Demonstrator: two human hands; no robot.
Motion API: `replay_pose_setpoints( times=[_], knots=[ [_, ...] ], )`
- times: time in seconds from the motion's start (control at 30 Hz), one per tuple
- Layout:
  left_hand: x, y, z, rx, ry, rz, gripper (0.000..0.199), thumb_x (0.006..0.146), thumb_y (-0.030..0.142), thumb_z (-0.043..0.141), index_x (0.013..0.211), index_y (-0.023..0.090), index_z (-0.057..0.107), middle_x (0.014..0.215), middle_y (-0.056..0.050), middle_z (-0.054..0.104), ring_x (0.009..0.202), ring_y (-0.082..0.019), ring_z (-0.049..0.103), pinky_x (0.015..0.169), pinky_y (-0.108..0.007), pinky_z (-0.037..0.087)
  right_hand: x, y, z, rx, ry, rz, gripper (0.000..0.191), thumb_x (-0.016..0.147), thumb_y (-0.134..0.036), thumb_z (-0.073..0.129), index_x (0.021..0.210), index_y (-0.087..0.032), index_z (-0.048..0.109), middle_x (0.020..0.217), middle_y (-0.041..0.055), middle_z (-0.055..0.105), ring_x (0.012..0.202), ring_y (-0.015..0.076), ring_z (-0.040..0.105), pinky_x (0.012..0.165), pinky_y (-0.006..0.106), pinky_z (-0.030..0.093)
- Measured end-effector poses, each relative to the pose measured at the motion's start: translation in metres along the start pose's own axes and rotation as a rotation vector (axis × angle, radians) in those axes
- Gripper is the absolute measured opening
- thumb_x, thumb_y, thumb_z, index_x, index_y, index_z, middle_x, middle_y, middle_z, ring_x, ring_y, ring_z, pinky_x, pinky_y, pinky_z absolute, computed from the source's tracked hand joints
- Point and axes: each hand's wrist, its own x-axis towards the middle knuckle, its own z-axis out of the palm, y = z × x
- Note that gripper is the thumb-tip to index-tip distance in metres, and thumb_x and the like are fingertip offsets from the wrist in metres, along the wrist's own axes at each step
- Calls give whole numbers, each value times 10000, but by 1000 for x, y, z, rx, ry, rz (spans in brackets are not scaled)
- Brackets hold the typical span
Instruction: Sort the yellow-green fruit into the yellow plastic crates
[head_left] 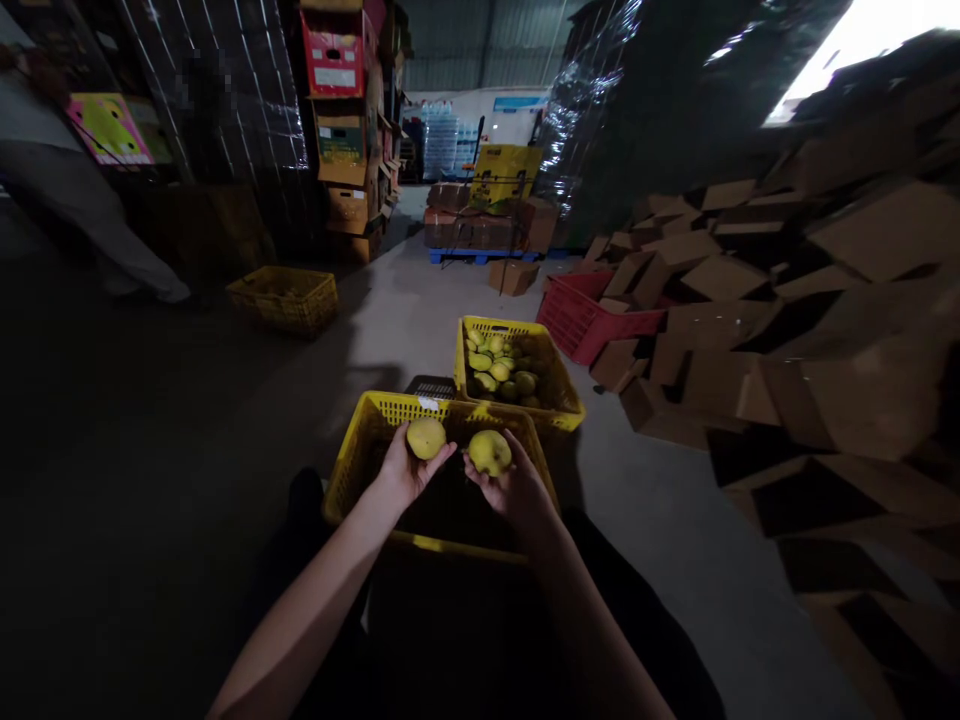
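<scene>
Two bare hands at work, observed over a yellow slatted plastic crate [345, 460] on the grey floor, between the person's dark-clothed legs [630, 590].

Left hand [403, 472]: closed about a round, pale yellow fruit [426, 438]; fingers curve along its outer side, thumb stretched toward the other hand. Right hand [517, 485]: clasped on a second yellow-green fruit [489, 453], a small dark spot on its face; fingertips below, thumb side behind. The hands are near each other but apart, and so are the two fruits. Both fruits are held above the crate's opening. Crate interior in deep shadow; contents cannot be told.

Just beyond, offset to the right: a second yellow plastic crate [556, 385], partly filled with a pile of yellow-green fruits [499, 371], mostly toward its left and middle. Its near edge meets the far rim of the first crate in view; whether one rests on the other, cannot tell.

Surroundings: red plastic crate [577, 318], tilted, against a large heap of brown cardboard boxes [720, 325] on the right. Farther left, another yellow crate [289, 300], contents unclear. Background: blue pallet [480, 256] bearing cartons, a bright yellow carton [504, 175] on top; tall column of stacked cartons [345, 150] left of it. At far left, a person in light-coloured trousers [82, 200], blurred.
</scene>
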Motion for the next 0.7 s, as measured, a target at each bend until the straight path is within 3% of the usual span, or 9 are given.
replay_pose_setpoints(
  times=[0.17, 0.3, 0.4, 0.53, 0.63, 0.7],
  knots=[
    [1, 1, -2, 72, -32, -29, 427, 924, 428, 420, 1118, 81, 579, 690, -94, 663, 587, -159, 663, 521, -212, 544, -2, -3, 6, 155, 68, 194, 283, 718, -517, 668, 794, -245, 640, 717, 2, 694, 658, 171, 657, 646, 323, 560],
    [0, 3, -2, 168, -96, -42, 459, 890, 482, 430, 1037, 83, 604, 648, -87, 661, 425, -114, 557, 382, -178, 426, -3, -4, 7, 106, 87, 225, 266, 704, -447, 691, 854, -242, 609, 754, 16, 684, 650, 175, 635, 620, 329, 547],
    [-2, 5, 1, 230, -97, -10, 495, 899, 516, 378, 1020, 97, 611, 657, -88, 674, 355, -85, 465, 338, -178, 349, -5, -1, 9, 87, 156, 152, 342, 649, -380, 756, 894, -266, 546, 797, -1, 668, 695, 182, 637, 584, 320, 534],
    [-6, 5, 5, 260, -140, 27, 545, 897, 570, 368, 978, 95, 622, 645, -70, 665, 385, -91, 490, 377, -194, 385, -11, -1, 15, 35, 207, 15, 446, 622, -376, 805, 912, -276, 481, 821, -17, 637, 666, 172, 622, 492, 271, 486],
    [-8, 4, 6, 338, -165, 93, 487, 840, 571, 505, 988, 120, 612, 664, -39, 647, 441, -95, 530, 429, -195, 418, -14, -4, 17, -2, 179, -34, 461, 612, -374, 819, 923, -265, 497, 835, -23, 626, 670, 157, 613, 496, 249, 475],
    [-9, 2, 6, 453, -152, 228, 434, 755, 478, 667, 1052, 172, 585, 755, -21, 658, 541, -109, 578, 509, -203, 459, -15, -5, 17, -20, 140, -65, 516, 590, -339, 829, 991, -282, 510, 876, -26, 636, 704, 162, 621, 538, 259, 490]
  ],
)
